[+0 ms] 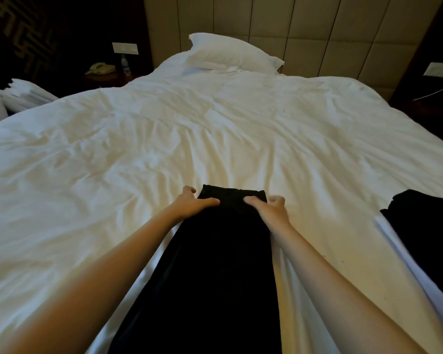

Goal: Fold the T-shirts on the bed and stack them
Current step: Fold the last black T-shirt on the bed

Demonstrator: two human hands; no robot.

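Note:
A black T-shirt [215, 264] lies on the white bed [215, 129] as a long narrow strip that runs from the near edge away from me. My left hand [192, 201] pinches its far left corner, thumb on top and fingers curled at the side. My right hand [267, 206] grips the far right corner in the same way. More black clothing [425, 226] lies at the bed's right edge, apart from both hands; whether it is folded I cannot tell.
A white pillow [230, 53] lies at the head of the bed against a padded headboard [317, 34]. A phone [100, 68] and a water bottle [125, 64] stand on a dark bedside table at the left. White linen [10, 95] is piled at the far left.

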